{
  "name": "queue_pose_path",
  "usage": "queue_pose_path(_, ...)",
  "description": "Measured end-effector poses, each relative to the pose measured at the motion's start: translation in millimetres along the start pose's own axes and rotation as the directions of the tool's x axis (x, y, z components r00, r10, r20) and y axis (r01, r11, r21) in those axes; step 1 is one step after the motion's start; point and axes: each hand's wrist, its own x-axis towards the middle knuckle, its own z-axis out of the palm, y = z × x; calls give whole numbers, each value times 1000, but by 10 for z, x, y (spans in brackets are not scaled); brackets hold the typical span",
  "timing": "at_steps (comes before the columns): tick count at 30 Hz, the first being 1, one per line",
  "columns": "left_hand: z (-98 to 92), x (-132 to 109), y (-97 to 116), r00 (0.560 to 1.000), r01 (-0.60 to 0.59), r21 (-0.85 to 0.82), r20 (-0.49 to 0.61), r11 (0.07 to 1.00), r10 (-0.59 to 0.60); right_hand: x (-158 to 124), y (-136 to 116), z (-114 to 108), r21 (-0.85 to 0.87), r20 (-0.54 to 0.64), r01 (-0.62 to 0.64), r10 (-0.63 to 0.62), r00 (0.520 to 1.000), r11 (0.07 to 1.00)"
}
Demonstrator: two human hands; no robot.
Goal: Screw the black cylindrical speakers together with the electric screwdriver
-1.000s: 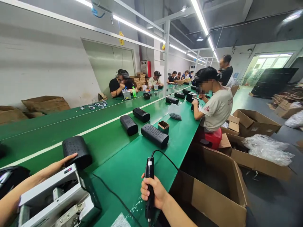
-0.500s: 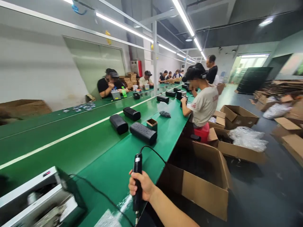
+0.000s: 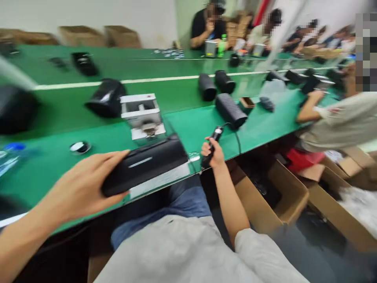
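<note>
My left hand (image 3: 88, 184) grips one end of a long black rounded housing (image 3: 150, 163), thumb below and fingers over the top, at the near edge of the green bench. Held upright and slightly tilted in my right hand (image 3: 213, 153) is a black electric screwdriver (image 3: 216, 135), with its cord leading off at the top and its tip pointing down by the bench edge. Just behind the black housing stands a white and grey metal box-shaped device (image 3: 141, 106) with an open top. A small round part (image 3: 80, 147) lies to the left.
Several black housings stand along the green bench, such as a textured one (image 3: 230, 110) beside a small open box (image 3: 246, 104). A plastic bottle (image 3: 11, 155) is at the left. Cardboard boxes (image 3: 273, 188) sit below at the right, near a seated co-worker (image 3: 338, 122).
The view has swung left and down. My left hand has come into view gripping the black housing. My right hand still holds the electric screwdriver.
</note>
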Motion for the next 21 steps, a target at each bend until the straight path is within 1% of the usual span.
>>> queue_pose_path(1,29,-162,7,999,24,27,33,999,-25,-7,-6,-7,-21,19,19,-18,1000,1000)
queue_pose_path(2,80,-246,2,998,29,45,62,999,-32,-39,-22,-7,-42,38,42,-41,998,998)
queue_pose_path(3,144,-270,-15,996,22,54,85,998,-27,-99,-50,-2,-68,57,69,-65,996,995)
queue_pose_path(4,212,-253,-40,995,13,53,96,999,-18,-181,-85,9,-102,78,99,-91,993,990)
queue_pose_path(7,379,-145,-120,997,-1,40,74,999,-2,-469,-195,81,-230,118,187,-163,979,955)
queue_pose_path(9,435,-124,-161,998,-5,32,64,999,3,-618,-226,155,-339,129,228,-195,972,913)
queue_pose_path(11,462,-150,-196,998,-1,20,67,1000,-1,-697,-191,239,-466,136,239,-198,971,852)
queue_pose_path(14,481,-190,-241,996,4,1,89,1000,-4,-681,-8,355,-662,126,209,-168,978,719)
queue_pose_path(17,483,-176,-278,994,-4,-11,110,1000,5,-574,220,425,-788,80,181,-194,978,588)
queue_pose_path(19,469,-153,-296,993,-12,-19,118,1000,14,-519,317,434,-827,54,169,-224,973,536)
queue_pose_path(21,449,-131,-306,992,-26,-20,122,999,29,-503,349,416,-847,40,154,-227,973,509)
